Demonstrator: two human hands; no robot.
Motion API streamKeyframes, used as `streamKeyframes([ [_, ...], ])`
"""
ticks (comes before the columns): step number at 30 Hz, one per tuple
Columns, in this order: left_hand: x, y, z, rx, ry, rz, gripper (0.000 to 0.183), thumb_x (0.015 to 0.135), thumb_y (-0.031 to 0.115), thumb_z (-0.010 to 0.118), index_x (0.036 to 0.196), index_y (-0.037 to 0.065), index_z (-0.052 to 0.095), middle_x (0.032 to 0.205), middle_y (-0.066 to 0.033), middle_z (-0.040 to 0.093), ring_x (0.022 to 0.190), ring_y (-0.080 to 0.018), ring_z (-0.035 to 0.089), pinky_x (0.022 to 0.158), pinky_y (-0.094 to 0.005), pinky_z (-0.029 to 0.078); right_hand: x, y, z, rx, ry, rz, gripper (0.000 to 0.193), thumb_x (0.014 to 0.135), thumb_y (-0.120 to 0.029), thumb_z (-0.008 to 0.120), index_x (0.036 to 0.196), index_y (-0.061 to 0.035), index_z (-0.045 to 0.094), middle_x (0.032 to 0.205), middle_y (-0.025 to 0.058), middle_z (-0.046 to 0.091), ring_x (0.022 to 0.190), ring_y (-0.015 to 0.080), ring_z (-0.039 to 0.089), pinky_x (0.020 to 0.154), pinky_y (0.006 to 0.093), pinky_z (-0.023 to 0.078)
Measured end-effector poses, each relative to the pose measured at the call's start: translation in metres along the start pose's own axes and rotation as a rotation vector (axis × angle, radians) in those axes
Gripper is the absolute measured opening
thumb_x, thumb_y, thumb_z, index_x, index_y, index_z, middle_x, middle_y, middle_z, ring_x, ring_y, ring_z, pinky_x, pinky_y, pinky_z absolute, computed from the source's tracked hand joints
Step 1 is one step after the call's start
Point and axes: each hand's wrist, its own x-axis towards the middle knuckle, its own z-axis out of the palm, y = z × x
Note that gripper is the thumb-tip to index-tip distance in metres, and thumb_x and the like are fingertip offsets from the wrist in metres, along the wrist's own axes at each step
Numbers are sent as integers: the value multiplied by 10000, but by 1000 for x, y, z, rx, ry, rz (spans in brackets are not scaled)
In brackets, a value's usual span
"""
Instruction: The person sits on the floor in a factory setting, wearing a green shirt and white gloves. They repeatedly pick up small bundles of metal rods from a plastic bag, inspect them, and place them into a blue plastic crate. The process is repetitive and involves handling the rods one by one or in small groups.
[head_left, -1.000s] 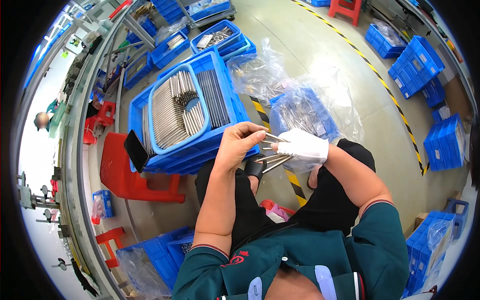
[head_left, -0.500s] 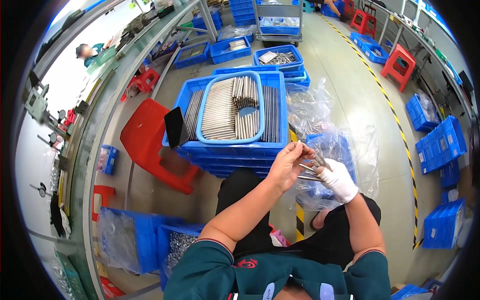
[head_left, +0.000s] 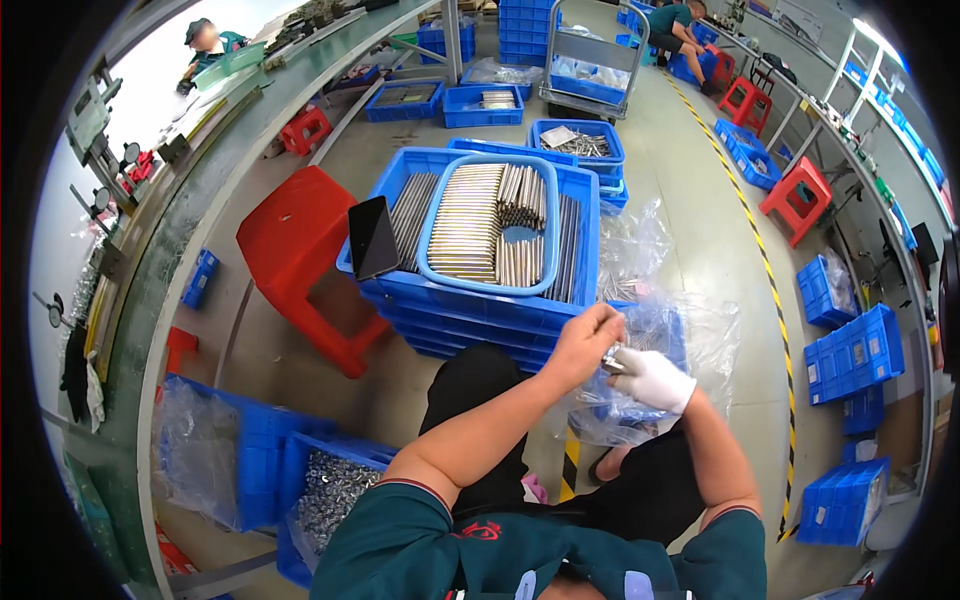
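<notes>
Hands point(head_left: 583, 347) curl inward, the gloved right point(head_left: 655, 382) gripping metal rods point(head_left: 614, 360) (mostly hidden), the left's hold unclear.

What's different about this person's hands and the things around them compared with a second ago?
The metal rods, fanned out earlier, now appear bunched, ends toward the camera, in the gloved right hand. The view tilted up, showing more of the far room. The bare left hand stays close beside the rods; the filled light-blue tray and phone look unchanged.

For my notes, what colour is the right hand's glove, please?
The glove is white, clearest in the head view.
</notes>
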Motion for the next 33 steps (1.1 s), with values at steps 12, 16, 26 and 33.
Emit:
streamKeyframes([
  [12,-10,-1,8,388,-243,-13,318,892,288,562,862,-28,569,731,-169,588,695,-269,576,648,-381,434,125,-110,-83,-769,45,-450,78,785,-142,580,844,-90,582,793,142,595,795,349,594,684,427,472],
  [16,-7,-10,2,371,-217,22,315,893,281,561,852,-32,563,736,-185,586,703,-294,578,654,-393,430,183,-120,-59,-1013,-44,-481,72,763,-97,559,790,-110,625,747,126,603,759,317,623,642,422,500],
  [26,-8,-3,-3,358,-216,6,308,889,281,575,879,-27,582,787,-216,615,766,-341,610,690,-409,446,219,-104,-28,-1049,-94,-676,145,747,-61,557,836,-111,660,842,111,632,845,289,643,718,377,536],
  [33,-9,0,-6,350,-214,-16,304,886,280,582,878,-25,586,802,-218,623,776,-349,616,693,-418,456,213,-98,-28,-843,-43,-704,215,691,34,566,879,-44,637,919,129,621,954,308,606,810,375,510],
])
